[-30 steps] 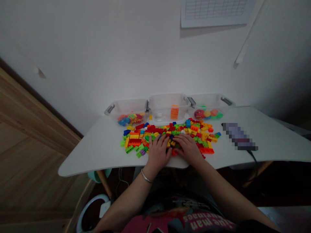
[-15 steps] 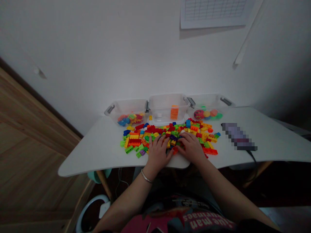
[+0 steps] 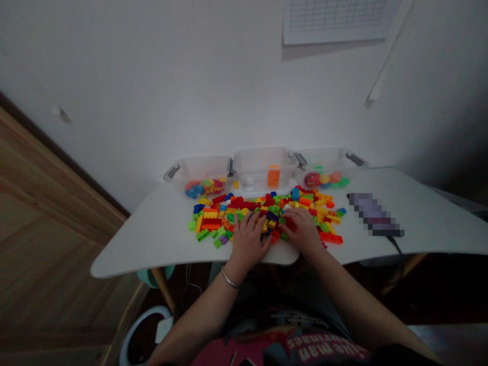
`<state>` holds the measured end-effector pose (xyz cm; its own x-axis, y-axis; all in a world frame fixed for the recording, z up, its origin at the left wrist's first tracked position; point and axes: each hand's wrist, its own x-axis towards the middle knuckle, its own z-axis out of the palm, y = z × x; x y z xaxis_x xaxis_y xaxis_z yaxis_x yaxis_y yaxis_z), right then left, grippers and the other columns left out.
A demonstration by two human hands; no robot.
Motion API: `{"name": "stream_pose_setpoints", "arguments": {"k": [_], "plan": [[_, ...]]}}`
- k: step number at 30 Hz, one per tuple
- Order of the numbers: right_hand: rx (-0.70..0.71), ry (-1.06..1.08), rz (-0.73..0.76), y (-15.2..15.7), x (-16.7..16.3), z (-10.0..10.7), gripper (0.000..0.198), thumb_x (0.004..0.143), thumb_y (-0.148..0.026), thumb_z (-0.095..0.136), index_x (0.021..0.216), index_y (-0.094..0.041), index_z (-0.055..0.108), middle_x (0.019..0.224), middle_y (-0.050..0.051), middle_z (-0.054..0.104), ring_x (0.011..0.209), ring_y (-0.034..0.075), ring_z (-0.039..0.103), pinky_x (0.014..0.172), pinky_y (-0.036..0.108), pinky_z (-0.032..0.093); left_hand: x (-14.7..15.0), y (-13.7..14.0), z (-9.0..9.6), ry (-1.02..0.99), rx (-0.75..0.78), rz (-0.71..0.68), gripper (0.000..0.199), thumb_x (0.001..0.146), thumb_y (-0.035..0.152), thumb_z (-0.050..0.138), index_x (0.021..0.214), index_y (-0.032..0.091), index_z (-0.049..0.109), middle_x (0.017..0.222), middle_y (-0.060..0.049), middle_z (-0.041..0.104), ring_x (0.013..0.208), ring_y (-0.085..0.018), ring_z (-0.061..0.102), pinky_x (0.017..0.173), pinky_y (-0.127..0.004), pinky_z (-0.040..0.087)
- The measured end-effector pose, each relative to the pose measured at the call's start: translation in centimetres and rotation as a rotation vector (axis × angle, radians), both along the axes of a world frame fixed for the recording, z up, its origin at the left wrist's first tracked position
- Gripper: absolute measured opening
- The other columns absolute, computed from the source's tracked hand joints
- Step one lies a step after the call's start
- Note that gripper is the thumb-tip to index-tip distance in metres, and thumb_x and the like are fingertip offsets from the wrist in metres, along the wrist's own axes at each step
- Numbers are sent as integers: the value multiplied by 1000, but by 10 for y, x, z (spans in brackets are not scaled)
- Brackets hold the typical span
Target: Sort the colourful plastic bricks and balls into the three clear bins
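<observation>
A wide pile of colourful plastic building blocks (image 3: pixel 238 202) covers the middle of the white table. My left hand (image 3: pixel 248 239) rests palm down on the near part of this pile, fingers spread, holding nothing that I can see. Close to its thumb lies an orange-red block (image 3: pixel 275 236). Just to the right, my right hand (image 3: pixel 306 235) has its thumb and fingers curled together over the blocks. Between them shows a red block (image 3: pixel 291 224), partly covered by the fingers, with a small green round piece (image 3: pixel 282 220) at the fingertips.
Three clear bins stand along the wall: the left bin (image 3: pixel 204 163) holds colourful pieces, the middle bin (image 3: pixel 253 158) an orange block stack (image 3: pixel 273 176), the right bin (image 3: pixel 328 157) rounded toys. A phone-like device (image 3: pixel 375 216) with a cable lies on the table (image 3: pixel 145 239) at the right.
My right hand's fingers have drawn in and curled, and red and green now show between thumb and fingers. My left hand stays in place.
</observation>
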<state>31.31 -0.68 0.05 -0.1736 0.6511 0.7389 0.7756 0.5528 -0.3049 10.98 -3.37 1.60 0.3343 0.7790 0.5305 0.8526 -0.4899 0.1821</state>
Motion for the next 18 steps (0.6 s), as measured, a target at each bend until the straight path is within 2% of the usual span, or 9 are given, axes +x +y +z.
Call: {"name": "stream_pose_setpoints", "arguments": {"k": [6, 11, 15, 18], "plan": [[34, 9, -21, -4, -2, 4, 19, 89, -35, 63, 100, -20, 68, 96, 9, 70, 94, 26, 62, 88, 44, 50, -1, 0, 1, -36, -25, -21, 53, 88, 41, 61, 136, 20, 53, 142, -11, 55, 134, -32, 46, 119, -64, 14], [127, -62, 32, -11, -10, 11, 18, 91, -33, 62, 101, -20, 68, 93, 8, 70, 92, 23, 62, 88, 39, 49, -4, 0, 6, -88, -47, -52, 47, 90, 35, 58, 135, 22, 54, 140, -10, 58, 133, -30, 46, 119, -64, 14], [197, -161, 83, -16, -20, 13, 15, 91, -28, 63, 103, -22, 69, 94, 5, 72, 94, 21, 61, 92, 38, 48, -4, 1, 11, -178, -109, -70, 35, 92, 32, 56, 127, 26, 60, 126, -6, 67, 130, -28, 49, 118, -65, 15], [189, -163, 99, -19, -24, 11, 16, 90, -26, 63, 105, -24, 70, 96, 5, 73, 95, 21, 62, 93, 38, 48, -2, 2, 16, -239, -172, -91, 23, 90, 30, 60, 112, 29, 68, 110, -4, 73, 125, -29, 53, 118, -66, 16]]}}
